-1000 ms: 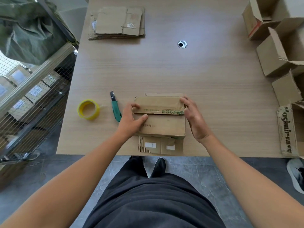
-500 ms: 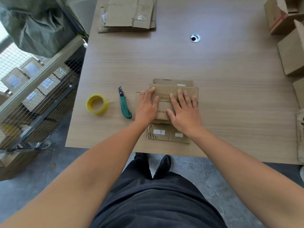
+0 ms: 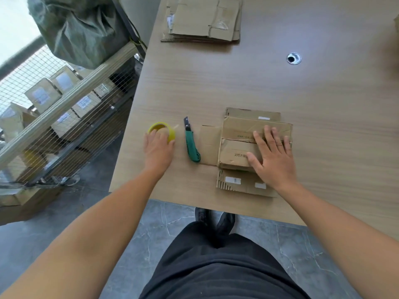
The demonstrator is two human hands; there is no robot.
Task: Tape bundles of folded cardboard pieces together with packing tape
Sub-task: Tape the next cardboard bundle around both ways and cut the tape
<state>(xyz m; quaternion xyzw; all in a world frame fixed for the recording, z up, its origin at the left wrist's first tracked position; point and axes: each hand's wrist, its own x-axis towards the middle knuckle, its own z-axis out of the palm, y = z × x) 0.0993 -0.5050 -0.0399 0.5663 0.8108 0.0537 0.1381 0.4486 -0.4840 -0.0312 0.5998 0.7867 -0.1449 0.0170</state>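
A bundle of folded cardboard pieces (image 3: 239,134) lies near the front edge of the wooden table (image 3: 216,87). My right hand (image 3: 273,156) presses flat on top of it, fingers spread. A yellow roll of packing tape (image 3: 163,128) sits at the table's left edge. My left hand (image 3: 158,147) rests on the roll, its fingers over the near rim and partly hiding it. Whether the fingers curl round the roll is not clear.
A green utility knife (image 3: 192,147) lies between the tape and the bundle. A second stack of flattened cardboard (image 3: 205,20) lies at the back. A cable hole (image 3: 293,58) is at the right. A wire cage with boxes (image 3: 54,117) stands left of the table.
My left hand left the bundle and moved left onto the tape roll. My right hand stays pressed on the cardboard. The view shifted to the left.
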